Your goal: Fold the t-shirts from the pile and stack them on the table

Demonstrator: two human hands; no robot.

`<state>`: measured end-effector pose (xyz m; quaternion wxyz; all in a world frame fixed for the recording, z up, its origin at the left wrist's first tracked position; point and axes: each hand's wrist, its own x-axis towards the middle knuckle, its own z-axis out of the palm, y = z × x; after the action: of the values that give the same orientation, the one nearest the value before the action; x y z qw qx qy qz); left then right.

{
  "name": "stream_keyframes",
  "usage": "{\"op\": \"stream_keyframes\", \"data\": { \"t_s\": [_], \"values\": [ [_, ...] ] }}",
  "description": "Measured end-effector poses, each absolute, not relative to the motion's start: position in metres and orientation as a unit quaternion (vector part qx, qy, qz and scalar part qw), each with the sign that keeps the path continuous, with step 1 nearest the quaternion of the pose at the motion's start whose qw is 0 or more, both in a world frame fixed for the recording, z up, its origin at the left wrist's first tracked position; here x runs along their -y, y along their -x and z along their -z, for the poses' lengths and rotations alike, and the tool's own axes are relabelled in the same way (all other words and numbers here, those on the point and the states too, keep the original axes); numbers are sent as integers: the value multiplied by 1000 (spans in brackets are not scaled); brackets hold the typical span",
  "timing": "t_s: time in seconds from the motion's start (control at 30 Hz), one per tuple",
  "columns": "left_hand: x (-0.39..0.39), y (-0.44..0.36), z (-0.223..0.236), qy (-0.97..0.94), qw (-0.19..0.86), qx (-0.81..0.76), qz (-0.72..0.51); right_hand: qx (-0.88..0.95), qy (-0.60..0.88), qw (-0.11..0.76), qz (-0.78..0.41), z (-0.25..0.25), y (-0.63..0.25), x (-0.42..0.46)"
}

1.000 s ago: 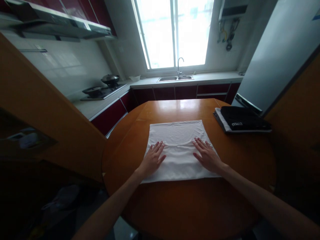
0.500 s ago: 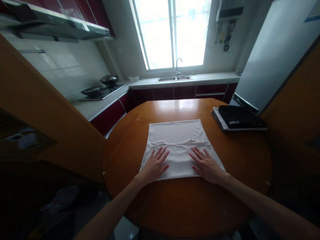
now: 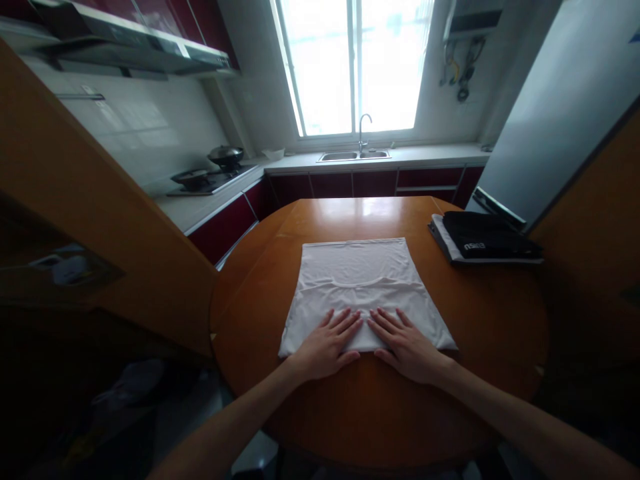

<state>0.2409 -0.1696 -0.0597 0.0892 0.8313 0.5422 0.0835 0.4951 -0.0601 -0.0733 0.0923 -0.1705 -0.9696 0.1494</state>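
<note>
A white shirt lies folded on the brown wooden table, its curved neckline running across the middle. My left hand rests flat on the near part of the cloth, left of centre, fingers stretched forward. Close beside it, my right hand presses flat on the same near part, fingers out and pointing inward. Both thumbs reach the near edge of the cloth. Neither hand grips anything.
A stack of folded dark and white clothes sits at the table's right side. Beyond are a counter with a sink, a stove with pans, and a fridge at right. A wooden partition stands at left.
My hands have slid toward each other and a little nearer to me over the shirt. The view has shifted slightly; the shirt stays in place on the table.
</note>
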Motion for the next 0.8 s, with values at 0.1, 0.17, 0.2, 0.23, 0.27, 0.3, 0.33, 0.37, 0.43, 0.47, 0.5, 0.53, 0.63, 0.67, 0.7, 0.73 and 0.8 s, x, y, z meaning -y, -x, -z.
{"op": "stream_keyframes", "data": {
  "t_s": [0.1, 0.17, 0.2, 0.23, 0.27, 0.3, 0.33, 0.37, 0.43, 0.47, 0.5, 0.53, 0.63, 0.67, 0.7, 0.73, 0.8],
  "values": [
    [169, -241, 58, -828, 90, -545, -90, 968, 172, 98, -151, 72, -495, 61],
    [169, -241, 58, -828, 91, -545, -94, 968, 172, 104, -151, 72, -495, 61],
    [169, -241, 58, -828, 91, -545, -95, 968, 172, 106, -150, 73, -495, 61],
    [169, -241, 59, -828, 91, -544, -96, 968, 173, 106, -149, 73, -495, 60],
    [169, -241, 59, -829, 91, -544, -97, 968, 172, 106, -149, 74, -495, 60],
    [169, -242, 59, -829, 92, -543, -98, 968, 171, 107, -148, 75, -495, 60],
    [169, -242, 59, -829, 92, -543, -99, 968, 171, 108, -146, 75, -495, 60],
    [169, -243, 58, -829, 91, -543, -100, 968, 173, 110, -144, 76, -495, 60],
    [170, -242, 53, -827, 88, -547, -101, 968, 178, 115, -137, 76, -495, 59],
    [171, -241, 51, -825, 85, -550, -99, 967, 182, 118, -132, 76, -497, 58],
    [172, -237, 48, -822, 81, -555, -97, 967, 188, 121, -126, 75, -499, 56],
    [174, -232, 45, -818, 76, -562, -96, 965, 195, 125, -119, 75, -503, 53],
    [183, -206, 44, -793, 57, -600, -93, 958, 232, 141, -91, 78, -521, 40],
    [186, -195, 46, -779, 51, -618, -91, 955, 248, 144, -81, 81, -529, 36],
    [190, -185, 50, -765, 47, -636, -87, 951, 264, 144, -72, 84, -536, 31],
    [193, -176, 54, -752, 45, -652, -81, 948, 278, 141, -65, 87, -543, 28],
    [198, -164, 63, -737, 48, -670, -72, 943, 300, 131, -56, 94, -552, 23]
  ]
}}
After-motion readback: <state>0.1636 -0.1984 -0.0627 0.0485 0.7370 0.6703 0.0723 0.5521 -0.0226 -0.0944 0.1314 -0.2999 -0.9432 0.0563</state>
